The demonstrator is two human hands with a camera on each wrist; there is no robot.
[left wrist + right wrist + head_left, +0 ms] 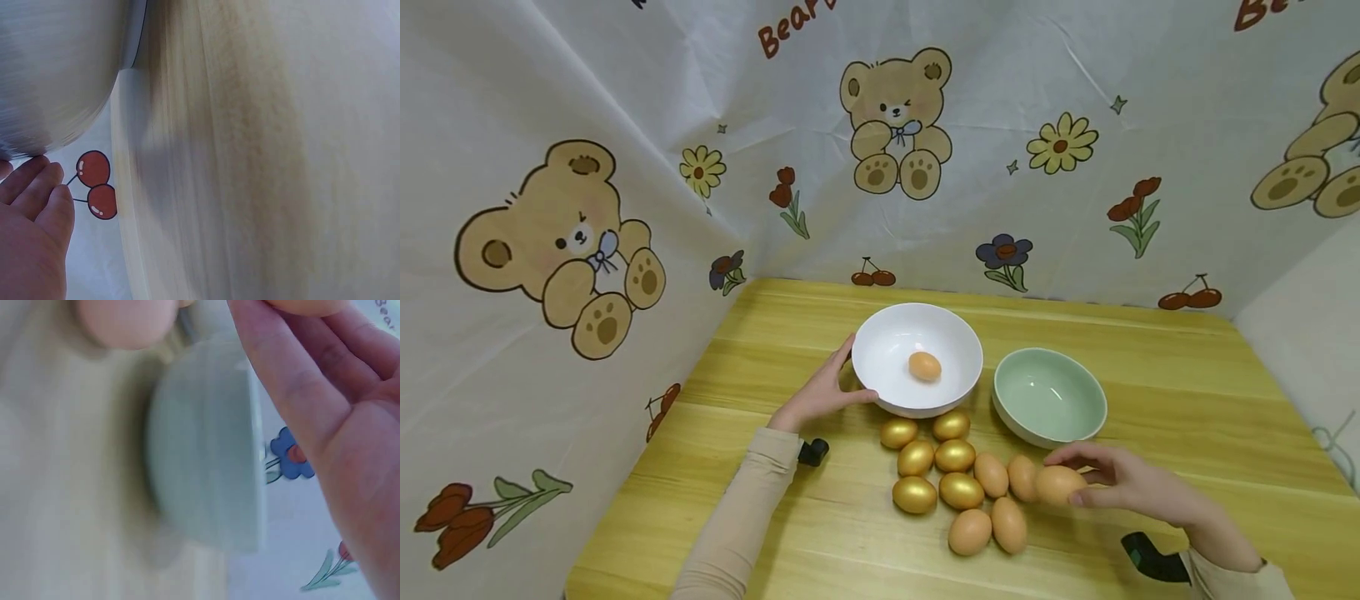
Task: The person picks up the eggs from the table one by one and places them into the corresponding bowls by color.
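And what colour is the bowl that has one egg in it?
That bowl is white. It shows best in the head view.

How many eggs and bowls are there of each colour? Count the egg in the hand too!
White bowl: 1
Green bowl: 1
Gold eggs: 6
Brown eggs: 6, counting 1 in the right hand and 1 in the white bowl
Total: 14

Indoors, exact type unclear: wood tbl [1210,383] w/ bear-print cloth [1000,92] behind.

Head view facing forward-down, close sideways wrist views, shared tabletop [1187,400]
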